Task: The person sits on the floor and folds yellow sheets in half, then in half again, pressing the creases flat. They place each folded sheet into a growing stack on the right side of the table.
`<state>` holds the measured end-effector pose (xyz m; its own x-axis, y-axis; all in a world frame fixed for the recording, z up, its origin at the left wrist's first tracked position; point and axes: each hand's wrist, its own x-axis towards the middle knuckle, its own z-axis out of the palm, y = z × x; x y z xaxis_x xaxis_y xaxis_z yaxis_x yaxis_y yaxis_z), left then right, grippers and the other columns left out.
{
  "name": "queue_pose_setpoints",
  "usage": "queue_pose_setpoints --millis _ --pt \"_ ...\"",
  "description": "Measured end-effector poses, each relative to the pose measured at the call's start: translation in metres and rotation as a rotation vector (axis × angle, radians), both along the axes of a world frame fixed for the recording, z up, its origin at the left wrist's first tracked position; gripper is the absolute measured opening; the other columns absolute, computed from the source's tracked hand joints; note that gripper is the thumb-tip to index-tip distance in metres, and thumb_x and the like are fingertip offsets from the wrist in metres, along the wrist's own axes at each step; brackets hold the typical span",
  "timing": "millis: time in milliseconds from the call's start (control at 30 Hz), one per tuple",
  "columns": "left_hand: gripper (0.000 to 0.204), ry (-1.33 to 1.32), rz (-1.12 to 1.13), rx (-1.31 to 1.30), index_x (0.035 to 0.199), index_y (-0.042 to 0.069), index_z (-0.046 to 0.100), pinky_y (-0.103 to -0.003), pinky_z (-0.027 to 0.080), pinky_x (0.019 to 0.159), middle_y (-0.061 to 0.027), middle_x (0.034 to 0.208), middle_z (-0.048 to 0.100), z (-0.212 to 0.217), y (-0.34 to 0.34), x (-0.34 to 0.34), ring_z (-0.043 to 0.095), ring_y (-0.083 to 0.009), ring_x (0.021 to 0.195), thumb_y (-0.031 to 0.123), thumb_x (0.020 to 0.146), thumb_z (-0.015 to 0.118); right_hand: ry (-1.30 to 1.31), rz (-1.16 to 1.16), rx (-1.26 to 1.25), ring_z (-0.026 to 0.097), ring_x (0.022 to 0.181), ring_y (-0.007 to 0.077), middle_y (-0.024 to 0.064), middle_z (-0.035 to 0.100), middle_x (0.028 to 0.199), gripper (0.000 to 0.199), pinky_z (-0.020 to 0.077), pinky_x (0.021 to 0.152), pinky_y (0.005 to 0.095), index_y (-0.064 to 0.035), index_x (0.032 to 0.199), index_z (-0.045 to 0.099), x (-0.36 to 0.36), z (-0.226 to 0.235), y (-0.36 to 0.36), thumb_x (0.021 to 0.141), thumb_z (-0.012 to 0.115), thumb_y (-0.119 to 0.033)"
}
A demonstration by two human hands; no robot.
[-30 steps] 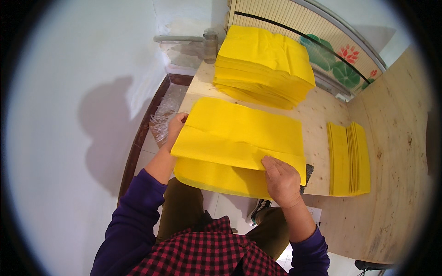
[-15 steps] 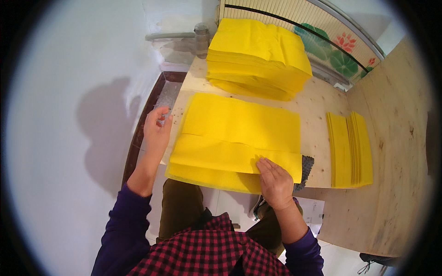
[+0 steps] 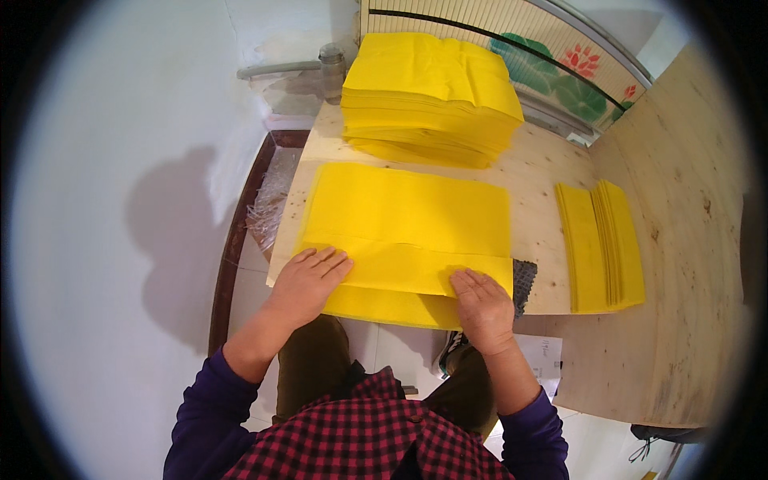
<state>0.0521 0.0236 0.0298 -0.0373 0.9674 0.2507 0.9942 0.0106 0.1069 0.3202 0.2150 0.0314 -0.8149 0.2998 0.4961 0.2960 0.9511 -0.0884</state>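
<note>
I have the yellow sheet's [image 3: 412, 200] near strip [image 3: 400, 266] turned over, left hand [image 3: 302, 284] laid flat, right hand's [image 3: 486, 312] grip unclear, narrow pieces [image 3: 614, 248] seemingly done, tall stack [image 3: 432, 80] seemingly not.

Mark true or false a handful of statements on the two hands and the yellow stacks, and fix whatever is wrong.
1. The left hand touches the front yellow material. True.
2. The right hand is lifted clear of that material. False: the right hand touches it too, near its right end.
3. A tall yellow stack stands beyond the front material. True.
4. The clear jar is to the right of the tall stack. False: the jar is to its left.
5. A dark grey piece shows at the front material's right edge. True.
</note>
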Motion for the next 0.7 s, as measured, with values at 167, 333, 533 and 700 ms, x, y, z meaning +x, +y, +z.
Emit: queue_pose_setpoints --millis 167,333,533,700 --pt "0.036 0.029 -0.031 0.098 0.118 0.006 0.062 -0.045 0.041 0.103 -0.0106 0.123 0.063 0.009 -0.003 0.007 0.058 -0.0270 0.118 0.008 0.082 0.058 -0.006 -0.088 0.006 0.067 0.102 0.0257 0.0094 0.070 0.106 0.027 0.0519 0.091 0.0409 -0.0048 0.102 0.068 0.016 0.004 0.012 0.076 0.061 -0.005" --pt "0.026 -0.659 -0.261 0.074 0.115 0.005 0.062 -0.042 0.046 0.097 -0.0155 0.123 0.061 0.011 -0.018 0.064 0.059 -0.0331 0.112 0.010 0.091 0.055 -0.003 -0.096 0.003 0.067 0.102 0.0251 0.0090 0.070 0.106 0.026 0.0515 0.092 0.0406 -0.0056 0.100 0.069 0.015 0.011 0.013 0.076 0.061 -0.003" --pt "0.039 -2.591 0.026 0.137 0.134 0.002 0.044 -0.045 0.040 0.107 -0.0177 0.132 0.054 -0.011 0.008 0.110 0.051 -0.0316 0.124 0.022 0.101 0.047 0.030 -0.101 -0.021 0.066 0.104 0.0261 0.0090 0.070 0.108 0.031 0.0503 0.093 0.0421 -0.0070 0.103 0.068 0.015 0.010 0.013 0.074 0.061 0.000" --pt "0.033 -2.592 0.509 0.721 0.128 0.001 0.048 -0.048 0.038 0.110 -0.0158 0.130 0.054 -0.013 0.023 0.084 0.049 -0.0308 0.126 0.021 0.102 0.045 0.020 -0.119 -0.081 0.064 0.109 0.0274 0.0086 0.069 0.111 0.039 0.0457 0.100 0.0455 -0.0081 0.107 0.068 0.019 0.008 0.007 0.071 0.059 0.005"
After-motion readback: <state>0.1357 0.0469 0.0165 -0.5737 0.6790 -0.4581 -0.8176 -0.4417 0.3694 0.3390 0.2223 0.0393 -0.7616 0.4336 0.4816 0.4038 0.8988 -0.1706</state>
